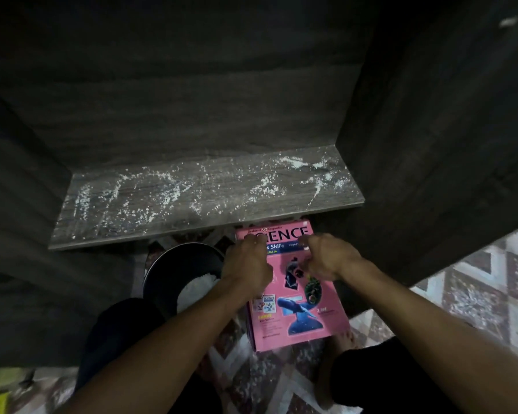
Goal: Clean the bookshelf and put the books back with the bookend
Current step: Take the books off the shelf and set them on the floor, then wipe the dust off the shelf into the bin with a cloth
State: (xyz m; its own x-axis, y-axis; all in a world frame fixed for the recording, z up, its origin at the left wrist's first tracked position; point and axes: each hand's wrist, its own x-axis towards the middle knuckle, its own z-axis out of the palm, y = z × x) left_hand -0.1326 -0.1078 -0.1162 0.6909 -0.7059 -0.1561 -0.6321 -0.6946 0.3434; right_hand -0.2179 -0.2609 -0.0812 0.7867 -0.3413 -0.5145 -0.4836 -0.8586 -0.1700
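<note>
Status: early stage, with cleaning not yet done and restocking not yet started.

1. Floor level. The pink science book point(299, 324) lies flat, cover up, on the patterned floor point(476, 294) between the person's knees. Its top edge sits just under the front lip of the shelf.
2. Hands. The left hand point(245, 265) and the right hand point(331, 258) sit side by side over the upper part of the cover. The fingers of both are curled down toward the title band. Whether they grip the book or only rest on it cannot be told — the fingertips are hidden.
3. Beside the book, on the left, a black bowl point(168, 273) stands on the floor and holds white powder point(196, 289).
4. Shelf. The grey shelf board point(102, 239) carries no books. Streaks and specks of white residue point(168, 186) cover most of its surface — wiping is judged outstanding.
5. Behind it, the dark back panel point(192, 100) shows no objects.

No cloth and no bookend are in view. Judged remaining: wipe the board, return the book, set the bookend.
</note>
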